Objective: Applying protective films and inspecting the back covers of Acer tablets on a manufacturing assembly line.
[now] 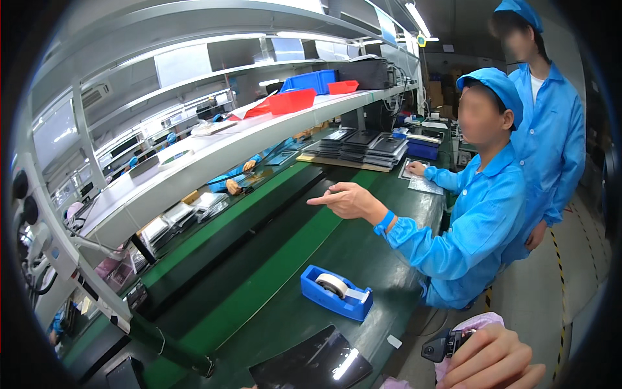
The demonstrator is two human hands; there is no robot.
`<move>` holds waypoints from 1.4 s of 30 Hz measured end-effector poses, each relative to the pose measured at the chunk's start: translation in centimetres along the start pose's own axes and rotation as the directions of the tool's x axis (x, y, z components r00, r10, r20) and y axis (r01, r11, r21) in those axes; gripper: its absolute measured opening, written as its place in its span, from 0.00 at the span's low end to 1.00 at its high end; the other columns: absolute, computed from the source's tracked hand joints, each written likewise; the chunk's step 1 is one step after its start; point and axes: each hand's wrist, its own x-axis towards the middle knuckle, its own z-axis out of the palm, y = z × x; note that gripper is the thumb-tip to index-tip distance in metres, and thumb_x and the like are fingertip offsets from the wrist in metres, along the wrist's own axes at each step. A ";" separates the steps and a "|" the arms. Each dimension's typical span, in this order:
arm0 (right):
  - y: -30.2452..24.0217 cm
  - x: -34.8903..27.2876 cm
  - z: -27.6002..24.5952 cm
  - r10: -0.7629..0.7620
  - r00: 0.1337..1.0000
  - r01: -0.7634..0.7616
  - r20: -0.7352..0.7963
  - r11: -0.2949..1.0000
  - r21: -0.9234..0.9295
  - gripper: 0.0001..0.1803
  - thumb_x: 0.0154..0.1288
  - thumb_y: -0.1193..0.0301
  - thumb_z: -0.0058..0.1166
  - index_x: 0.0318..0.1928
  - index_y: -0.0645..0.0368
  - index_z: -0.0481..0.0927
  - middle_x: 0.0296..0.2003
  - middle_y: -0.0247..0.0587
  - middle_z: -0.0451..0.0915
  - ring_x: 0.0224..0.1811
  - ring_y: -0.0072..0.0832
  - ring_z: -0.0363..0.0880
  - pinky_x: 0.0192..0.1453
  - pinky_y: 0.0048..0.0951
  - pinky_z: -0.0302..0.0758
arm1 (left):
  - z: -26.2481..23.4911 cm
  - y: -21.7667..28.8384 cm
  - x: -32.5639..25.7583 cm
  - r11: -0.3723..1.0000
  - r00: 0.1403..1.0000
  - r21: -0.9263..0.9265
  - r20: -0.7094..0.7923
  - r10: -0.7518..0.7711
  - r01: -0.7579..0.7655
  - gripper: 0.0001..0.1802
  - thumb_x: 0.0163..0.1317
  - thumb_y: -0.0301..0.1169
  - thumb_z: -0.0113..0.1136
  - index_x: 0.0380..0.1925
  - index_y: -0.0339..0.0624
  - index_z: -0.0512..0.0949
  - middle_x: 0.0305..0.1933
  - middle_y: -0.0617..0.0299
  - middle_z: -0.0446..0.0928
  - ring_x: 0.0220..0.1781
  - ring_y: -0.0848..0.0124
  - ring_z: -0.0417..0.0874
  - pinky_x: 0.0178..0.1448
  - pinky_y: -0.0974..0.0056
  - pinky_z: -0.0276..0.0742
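Note:
My right hand (495, 360) is at the lower right edge, its fingers curled closed against a small black camera (437, 349) and pink cloth (487, 319). Part of the grip is hidden behind the fingers. A glossy black panel (304, 363) lies on the green bench (259, 330) at the lower edge. Beside it shows a sliver of what may be my left hand (249, 387); the rest is cut off. Farther back stands a blue tape dispenser (317, 303) with a white roll. A co-worker's hand (346, 201) points left over the bench, one finger outstretched.
The pointing co-worker (476, 194) in blue leans at the bench's right side; another person (551, 129) stands behind. Stacked dark panels (363, 146) lie at the far end. A white shelf (214, 152) with red and blue bins overhangs the left. A post (165, 340) rises at lower left.

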 end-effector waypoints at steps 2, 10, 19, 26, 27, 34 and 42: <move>-0.1 0.5 0.7 0.000 1.000 0.000 0.000 1.000 0.025 0.11 0.62 0.71 0.52 0.42 0.59 0.66 0.29 0.48 0.75 0.22 0.32 0.75 0.25 0.26 0.71 | -1.2 0.9 0.8 0.988 0.999 -0.148 -0.006 -0.053 0.051 0.28 0.59 0.34 0.58 0.58 0.35 0.65 0.47 0.46 0.66 0.44 0.57 0.72 0.51 0.60 0.68; -1.3 1.5 2.4 -0.030 0.997 0.032 -0.070 0.999 0.039 0.06 0.65 0.73 0.47 0.36 0.63 0.66 0.27 0.48 0.74 0.21 0.30 0.76 0.24 0.24 0.74 | 0.9 -0.9 3.2 0.867 0.964 -0.423 0.160 -0.214 0.262 0.35 0.59 0.37 0.60 0.61 0.29 0.57 0.38 0.53 0.68 0.36 0.65 0.71 0.42 0.64 0.71; -2.7 1.9 2.8 -0.041 0.990 0.048 -0.138 0.998 0.045 0.06 0.64 0.74 0.46 0.37 0.64 0.66 0.26 0.48 0.73 0.20 0.31 0.76 0.24 0.23 0.74 | 4.5 -4.2 5.6 0.918 0.972 -0.324 0.030 -0.231 0.228 0.32 0.52 0.36 0.66 0.55 0.37 0.66 0.35 0.61 0.70 0.28 0.72 0.71 0.36 0.66 0.71; -2.6 1.9 2.4 -0.030 0.997 0.039 -0.076 0.993 0.114 0.05 0.64 0.75 0.44 0.36 0.64 0.67 0.27 0.48 0.73 0.21 0.33 0.76 0.25 0.25 0.74 | 4.4 -3.2 6.0 0.900 0.984 -0.404 0.010 -0.177 0.165 0.33 0.54 0.35 0.64 0.56 0.33 0.63 0.35 0.58 0.68 0.31 0.71 0.68 0.37 0.67 0.69; -2.6 1.9 2.4 -0.025 0.996 0.035 -0.084 0.992 0.122 0.05 0.64 0.75 0.44 0.36 0.64 0.67 0.28 0.48 0.73 0.21 0.33 0.76 0.25 0.25 0.74 | 4.4 -3.2 6.0 0.894 0.990 -0.441 -0.066 -0.127 0.085 0.34 0.56 0.34 0.63 0.58 0.30 0.61 0.33 0.57 0.67 0.33 0.67 0.68 0.41 0.66 0.68; -2.7 -1.0 3.1 0.146 0.983 -0.080 -0.107 0.882 0.465 0.12 0.65 0.72 0.44 0.33 0.72 0.72 0.20 0.50 0.74 0.18 0.37 0.73 0.22 0.32 0.73 | 2.3 -1.1 6.0 0.746 0.960 -0.630 -0.004 -0.281 0.216 0.37 0.53 0.31 0.66 0.60 0.35 0.59 0.30 0.64 0.66 0.26 0.76 0.65 0.30 0.71 0.66; 5.8 -17.3 10.0 0.826 0.528 -0.733 0.199 0.561 -0.385 0.18 0.60 0.66 0.55 0.46 0.66 0.73 0.41 0.48 0.74 0.47 0.40 0.73 0.50 0.36 0.69 | 5.2 -4.0 5.2 0.570 0.923 -0.767 0.074 -0.379 0.296 0.28 0.52 0.27 0.67 0.52 0.35 0.67 0.34 0.65 0.72 0.30 0.78 0.71 0.33 0.73 0.70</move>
